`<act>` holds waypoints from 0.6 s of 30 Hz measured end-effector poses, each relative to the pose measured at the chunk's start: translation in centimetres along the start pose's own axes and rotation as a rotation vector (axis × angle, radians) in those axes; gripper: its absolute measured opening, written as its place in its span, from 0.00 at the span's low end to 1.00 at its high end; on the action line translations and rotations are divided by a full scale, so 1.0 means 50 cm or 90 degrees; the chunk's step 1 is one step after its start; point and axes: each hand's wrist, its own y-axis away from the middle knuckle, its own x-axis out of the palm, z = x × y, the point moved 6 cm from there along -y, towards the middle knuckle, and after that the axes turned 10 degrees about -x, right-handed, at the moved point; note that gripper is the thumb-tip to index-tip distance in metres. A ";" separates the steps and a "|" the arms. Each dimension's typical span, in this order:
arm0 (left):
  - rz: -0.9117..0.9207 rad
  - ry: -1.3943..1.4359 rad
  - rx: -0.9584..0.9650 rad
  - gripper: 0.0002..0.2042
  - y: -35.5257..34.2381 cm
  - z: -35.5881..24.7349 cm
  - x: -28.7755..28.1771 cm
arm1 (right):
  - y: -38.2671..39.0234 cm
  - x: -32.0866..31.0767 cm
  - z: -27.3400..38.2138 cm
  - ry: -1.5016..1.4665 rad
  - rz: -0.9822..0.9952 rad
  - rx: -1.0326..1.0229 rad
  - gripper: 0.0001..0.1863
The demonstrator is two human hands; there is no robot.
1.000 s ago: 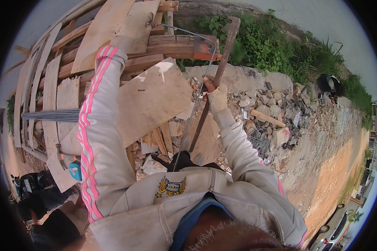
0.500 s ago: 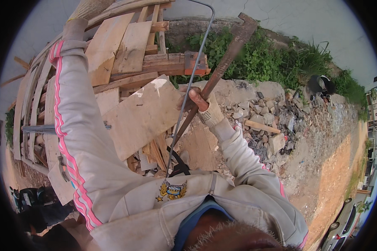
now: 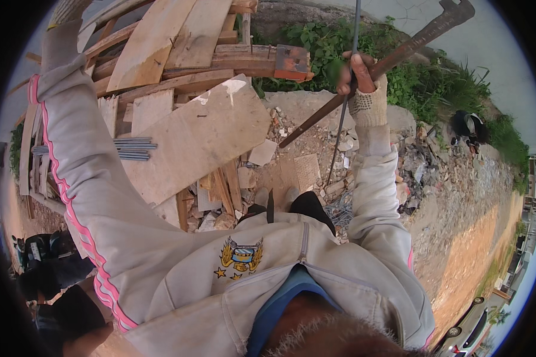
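My right hand (image 3: 363, 77), in a knit glove with bare fingertips, is closed around a long rusty rebar-bending wrench (image 3: 414, 44) with a notched head. The wrench slants up to the right over the plants. A thin steel rod (image 3: 338, 137) crosses it in the same grip and hangs down toward the rubble; its top runs out of view. My left hand (image 3: 69, 11), also gloved, reaches to the upper left edge. Its fingers lie beyond the picture, so what they do is hidden.
Boards and beams are stacked at left, with upright nails; a plywood sheet (image 3: 202, 143) lies tilted on top. A reddish metal plate (image 3: 292, 61) caps a beam end. Short steel bars (image 3: 134, 149) lie bundled at left. Rubble (image 3: 420, 160) spreads right. People in dark clothes (image 3: 59, 268) are lower left.
My right hand has moved up and right with the wrench and rod. The rod's bent top has left the picture. My left arm has shifted outward to the upper left.
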 end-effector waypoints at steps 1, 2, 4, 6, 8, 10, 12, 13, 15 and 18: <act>0.059 0.194 -0.227 0.17 0.066 -0.020 0.029 | -0.005 -0.029 -0.003 0.039 0.010 0.013 0.22; 0.092 0.208 -0.217 0.16 0.097 0.010 0.062 | -0.008 -0.060 -0.004 0.078 0.020 0.024 0.22; 0.141 0.048 0.041 0.17 0.147 0.126 0.125 | -0.020 -0.120 -0.009 0.168 0.062 0.052 0.20; 0.186 0.149 -0.122 0.15 0.289 0.133 0.239 | -0.012 -0.201 -0.039 0.293 0.105 0.095 0.19; 0.169 0.064 -0.174 0.15 0.409 0.103 0.297 | -0.008 -0.259 -0.083 0.323 0.148 0.179 0.18; 0.124 0.165 -0.251 0.13 0.513 0.086 0.359 | -0.011 -0.300 -0.123 0.361 0.200 0.225 0.18; 0.087 0.197 -0.298 0.11 0.577 0.059 0.405 | -0.029 -0.340 -0.163 0.393 0.263 0.240 0.20; 0.074 0.210 -0.314 0.10 0.583 0.035 0.411 | -0.041 -0.358 -0.177 0.377 0.280 0.258 0.20; 0.170 0.202 -0.468 0.10 0.611 0.022 0.435 | -0.063 -0.381 -0.201 0.345 0.314 0.297 0.20; 0.136 0.171 -0.485 0.10 0.634 -0.001 0.458 | -0.098 -0.396 -0.216 0.355 0.352 0.345 0.18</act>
